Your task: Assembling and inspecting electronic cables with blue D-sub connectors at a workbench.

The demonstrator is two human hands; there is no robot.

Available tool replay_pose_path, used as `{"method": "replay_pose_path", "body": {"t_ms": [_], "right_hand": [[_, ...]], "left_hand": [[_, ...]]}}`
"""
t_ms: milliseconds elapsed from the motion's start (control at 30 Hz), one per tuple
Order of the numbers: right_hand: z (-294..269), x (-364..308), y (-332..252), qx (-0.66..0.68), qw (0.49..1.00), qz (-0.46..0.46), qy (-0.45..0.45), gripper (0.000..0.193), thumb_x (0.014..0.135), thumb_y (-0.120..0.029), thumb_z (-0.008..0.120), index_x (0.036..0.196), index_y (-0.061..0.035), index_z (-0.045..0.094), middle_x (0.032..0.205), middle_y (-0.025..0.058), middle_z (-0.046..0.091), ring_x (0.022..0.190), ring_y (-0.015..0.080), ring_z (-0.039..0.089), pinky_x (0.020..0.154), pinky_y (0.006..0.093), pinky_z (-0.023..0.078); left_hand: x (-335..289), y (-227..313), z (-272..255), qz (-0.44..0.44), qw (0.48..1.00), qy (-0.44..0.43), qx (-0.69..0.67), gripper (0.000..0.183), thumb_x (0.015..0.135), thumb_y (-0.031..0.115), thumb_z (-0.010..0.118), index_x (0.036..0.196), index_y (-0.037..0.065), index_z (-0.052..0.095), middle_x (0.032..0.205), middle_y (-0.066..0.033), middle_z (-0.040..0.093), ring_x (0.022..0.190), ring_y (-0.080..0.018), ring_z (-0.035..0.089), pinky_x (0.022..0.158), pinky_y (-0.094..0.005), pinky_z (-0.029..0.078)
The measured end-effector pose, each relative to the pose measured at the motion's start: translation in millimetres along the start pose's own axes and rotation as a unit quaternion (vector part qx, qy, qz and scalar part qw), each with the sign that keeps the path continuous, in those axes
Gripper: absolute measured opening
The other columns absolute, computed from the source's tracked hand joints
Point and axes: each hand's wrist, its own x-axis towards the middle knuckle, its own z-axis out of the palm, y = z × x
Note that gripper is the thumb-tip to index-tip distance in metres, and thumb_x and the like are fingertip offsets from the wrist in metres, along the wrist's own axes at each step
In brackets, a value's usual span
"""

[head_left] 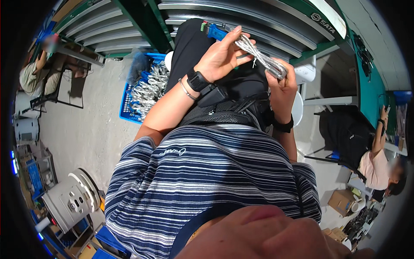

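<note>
Part of your right hand (283, 87) hides behind the silver cable (255, 52), and the green end of the blue plug (217, 33) is difficult to see. Your left hand (221, 57) and right hand, apart, both grip this shiny, looped bundle above your dark trousers (186, 45). A perforated plastic basket (123, 103) stands on the grey floor (92, 129).

Cable bundle (256, 52) bridges gap between left hand (222, 54) and right hand (283, 86); space above it open. Grey drawer fronts (241, 14) bar way ahead, just beyond hands. Thighs (184, 49) limit room underneath. Left: filled blue basket (125, 102) beside thighs, then wide passage over floor (92, 116). Right: white container (307, 72), grey bar (332, 101) and dark chair (345, 134) crowd side.
</note>
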Motion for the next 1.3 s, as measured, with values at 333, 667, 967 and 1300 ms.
{"method": "replay_pose_path", "body": {"t_ms": [333,667,967,1300], "right_hand": [[14,6,0,0.004,0.998,0.014,0.061,0.071,0.083,0.010,0.074,0.141,-0.0013,0.035,0.110,0.0082,0.053,0.087,0.0097,0.054,0.078,0.0228,0.048],[48,7,-16,0.009,0.960,0.101,-0.263,0.063,0.084,-0.016,0.084,0.134,0.0006,0.050,0.113,0.0093,0.065,0.099,0.0138,0.064,0.087,0.0274,0.051],[49,25,1,0.164,0.925,0.223,-0.259,0.038,0.097,-0.016,0.068,0.127,0.0006,0.053,0.107,0.0018,0.062,0.096,0.0060,0.056,0.086,0.0234,0.046],[45,26,-8,0.166,0.949,0.202,-0.173,0.030,0.099,-0.017,0.064,0.122,0.0020,0.057,0.106,0.0043,0.065,0.094,0.0087,0.060,0.086,0.0257,0.048]], "left_hand": [[26,8,-27,-0.012,0.992,-0.058,-0.115,0.035,0.103,0.034,0.062,0.111,0.000,0.065,0.112,-0.0136,0.071,0.089,-0.0197,0.071,0.080,-0.0283,0.062],[26,26,23,0.198,0.975,0.025,-0.097,0.031,0.104,0.035,0.060,0.105,0.004,0.061,0.106,-0.0155,0.070,0.091,-0.0190,0.068,0.078,-0.0309,0.061],[33,24,32,0.224,0.971,0.083,0.015,0.022,0.100,0.029,0.067,0.098,0.007,0.068,0.093,-0.0038,0.070,0.088,-0.0144,0.068,0.079,-0.0302,0.054],[47,9,17,0.229,0.961,0.069,0.135,0.028,0.096,0.028,0.073,0.101,0.000,0.069,0.092,-0.0073,0.072,0.080,-0.0145,0.069,0.070,-0.0278,0.054]]}}
